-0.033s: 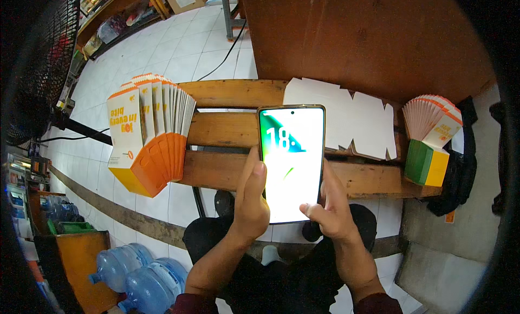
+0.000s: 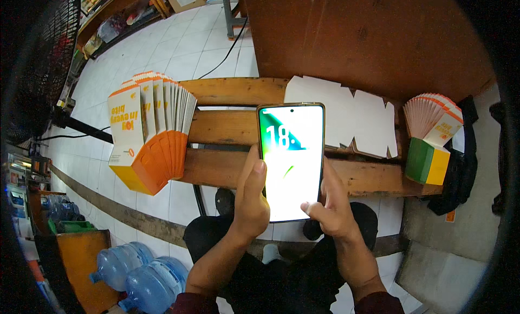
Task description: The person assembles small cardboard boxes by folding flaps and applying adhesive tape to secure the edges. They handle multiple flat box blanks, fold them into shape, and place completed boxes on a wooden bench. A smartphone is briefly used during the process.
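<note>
A lit smartphone is held upright over the near edge of the slatted wooden bench. My left hand grips its left side, the thumb lying along the edge. Around the lower right side closes my right hand, its thumb over the bottom corner of the screen. Left of the phone stands a fanned stack of white, orange and yellow folded cartons. Behind it to the right lies a pile of flat white card blanks. A smaller fan of cartons rests at the bench's right end, with a green and yellow face.
Large blue water jugs lie on the tiled floor at lower left, by an orange-sided cabinet. A black fan stands at far left. Beyond the bench rises a brown wooden panel. Dark cloth hangs at right.
</note>
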A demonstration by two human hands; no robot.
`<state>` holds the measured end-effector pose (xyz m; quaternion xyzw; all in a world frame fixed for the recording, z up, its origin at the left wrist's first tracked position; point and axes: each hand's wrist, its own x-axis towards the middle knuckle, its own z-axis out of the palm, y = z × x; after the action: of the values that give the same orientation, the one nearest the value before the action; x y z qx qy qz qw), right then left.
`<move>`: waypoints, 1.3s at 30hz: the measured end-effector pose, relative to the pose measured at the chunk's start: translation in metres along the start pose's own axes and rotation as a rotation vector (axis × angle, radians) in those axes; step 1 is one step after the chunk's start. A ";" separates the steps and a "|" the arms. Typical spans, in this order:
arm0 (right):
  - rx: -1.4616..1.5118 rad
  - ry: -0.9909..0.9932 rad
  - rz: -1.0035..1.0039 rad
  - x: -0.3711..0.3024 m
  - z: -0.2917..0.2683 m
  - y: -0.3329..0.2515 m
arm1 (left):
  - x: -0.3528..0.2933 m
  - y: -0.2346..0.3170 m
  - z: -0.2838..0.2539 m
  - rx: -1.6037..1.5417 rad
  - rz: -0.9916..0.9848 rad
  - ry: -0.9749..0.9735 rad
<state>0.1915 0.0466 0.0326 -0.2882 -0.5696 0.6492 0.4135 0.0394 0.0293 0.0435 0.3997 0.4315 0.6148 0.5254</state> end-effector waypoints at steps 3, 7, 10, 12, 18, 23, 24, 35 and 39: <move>-0.018 0.039 0.001 0.005 0.007 0.005 | 0.000 0.001 -0.005 -0.047 0.004 0.001; 0.000 0.086 0.034 0.010 0.016 0.006 | -0.001 0.001 -0.009 -0.057 0.028 0.004; -0.010 0.107 0.016 0.011 0.018 0.004 | 0.001 -0.001 -0.010 -0.043 0.065 0.000; -0.012 0.101 0.019 0.011 0.018 0.004 | 0.001 -0.002 -0.012 0.021 0.072 -0.004; -0.169 0.062 -0.041 0.008 0.014 0.008 | 0.000 -0.001 -0.012 0.002 0.092 -0.012; -0.076 0.035 -0.103 0.007 0.014 0.009 | 0.000 0.000 -0.014 0.011 0.058 -0.028; -0.080 0.032 -0.105 0.008 0.014 0.009 | 0.000 0.000 -0.013 0.004 0.089 -0.029; -0.079 0.021 -0.107 0.006 0.015 0.007 | -0.002 0.004 -0.012 -0.024 0.057 -0.034; -0.073 0.034 -0.112 0.006 0.015 0.007 | -0.002 0.003 -0.012 -0.033 0.050 -0.041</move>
<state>0.1741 0.0440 0.0293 -0.2818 -0.6009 0.5990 0.4479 0.0272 0.0257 0.0427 0.4141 0.4002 0.6266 0.5252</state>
